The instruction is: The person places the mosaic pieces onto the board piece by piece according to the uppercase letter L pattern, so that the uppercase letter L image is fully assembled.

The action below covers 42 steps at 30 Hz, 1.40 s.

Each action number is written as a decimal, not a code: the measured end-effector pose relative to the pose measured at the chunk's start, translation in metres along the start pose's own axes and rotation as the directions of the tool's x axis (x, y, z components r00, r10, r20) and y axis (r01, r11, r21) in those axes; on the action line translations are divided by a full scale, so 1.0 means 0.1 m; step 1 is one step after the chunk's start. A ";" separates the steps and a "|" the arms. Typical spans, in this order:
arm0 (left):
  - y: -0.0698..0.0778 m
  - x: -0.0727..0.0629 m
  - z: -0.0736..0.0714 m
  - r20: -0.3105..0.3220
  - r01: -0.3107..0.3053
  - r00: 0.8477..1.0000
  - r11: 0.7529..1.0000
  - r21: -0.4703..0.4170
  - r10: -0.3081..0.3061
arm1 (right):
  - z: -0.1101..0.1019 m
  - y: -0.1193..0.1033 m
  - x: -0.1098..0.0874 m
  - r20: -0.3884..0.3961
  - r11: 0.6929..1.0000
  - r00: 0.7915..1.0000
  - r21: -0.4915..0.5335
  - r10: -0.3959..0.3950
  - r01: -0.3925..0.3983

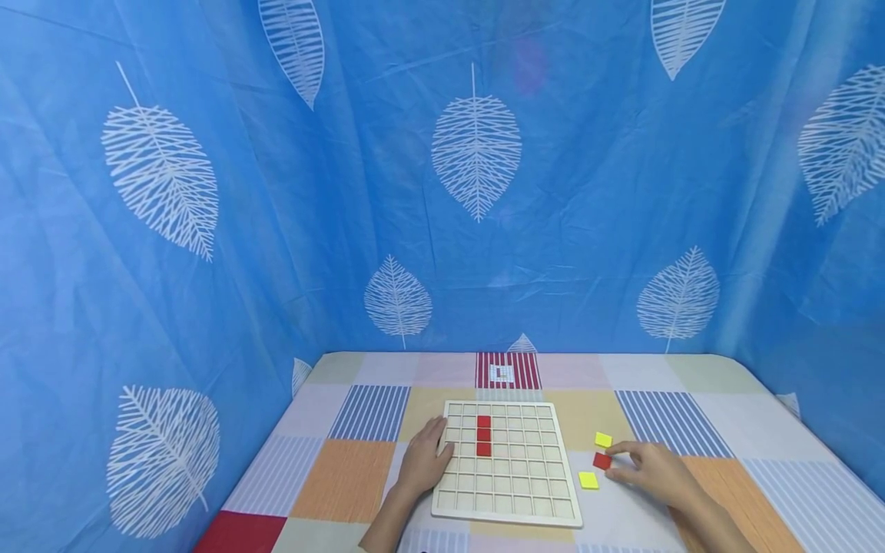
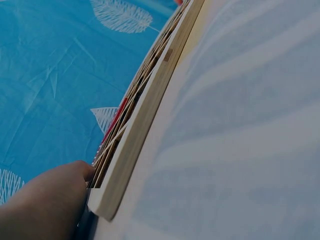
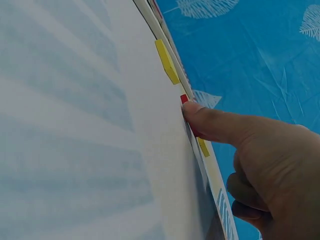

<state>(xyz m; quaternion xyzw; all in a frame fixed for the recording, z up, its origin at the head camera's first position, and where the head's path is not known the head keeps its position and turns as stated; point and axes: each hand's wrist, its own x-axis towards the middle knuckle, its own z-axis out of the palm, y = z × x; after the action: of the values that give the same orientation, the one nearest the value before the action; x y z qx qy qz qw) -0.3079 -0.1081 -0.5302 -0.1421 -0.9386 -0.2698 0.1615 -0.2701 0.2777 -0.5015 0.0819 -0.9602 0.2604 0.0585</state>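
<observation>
Currently I see the left hand (image 1: 422,458) resting, fingers relaxed, on the left edge of the grid board (image 1: 502,504). Right hand (image 1: 653,470): thumb and forefinger pinch a loose red tile (image 1: 601,461), right of the board, between far yellow tile (image 1: 604,439) and near yellow tile (image 1: 588,481).

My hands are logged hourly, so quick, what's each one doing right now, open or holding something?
Left hand: open, resting at the left edge of the grid board.
Right hand: closed, thumb and index finger pinching the loose red tile.
</observation>
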 end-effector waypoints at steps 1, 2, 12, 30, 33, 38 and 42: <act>0.00 0.00 0.00 0.002 0.003 1.000 1.000 0.003 -0.003 | 0.01 0.01 0.00 0.005 1.000 1.000 0.000 0.005 -0.005; 0.00 0.00 0.00 0.003 0.006 1.000 1.000 0.004 -0.006 | 0.01 0.01 0.00 0.009 1.000 1.000 -0.004 0.004 -0.004; 0.01 0.00 -0.01 0.011 0.013 1.000 1.000 -0.011 -0.013 | -0.01 -0.11 0.07 -0.128 0.995 0.986 -0.013 -0.102 0.102; -0.01 0.00 0.02 0.005 0.021 1.000 1.000 -0.014 -0.021 | 0.28 -0.92 0.38 -0.154 0.933 0.933 0.109 -0.325 0.344; -0.02 0.00 0.02 0.003 0.015 1.000 1.000 -0.011 -0.015 | 0.38 -1.03 0.41 -0.122 0.929 0.931 0.095 -0.345 0.357; -0.03 0.00 0.03 0.008 0.007 1.000 1.000 -0.004 -0.007 | 0.57 -1.18 0.42 -0.066 0.912 0.914 0.065 -0.400 0.404; -0.03 0.00 0.03 0.010 0.007 1.000 1.000 -0.004 -0.007 | 0.67 -1.26 0.43 -0.026 0.896 0.898 0.065 -0.439 0.439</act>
<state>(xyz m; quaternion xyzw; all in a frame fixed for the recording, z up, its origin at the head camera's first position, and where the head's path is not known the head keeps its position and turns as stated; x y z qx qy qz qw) -0.3098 -0.1091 -0.5339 -0.1405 -0.9393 -0.2716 0.1554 -0.2931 0.1305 -0.4907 0.2969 -0.9072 0.2738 0.1179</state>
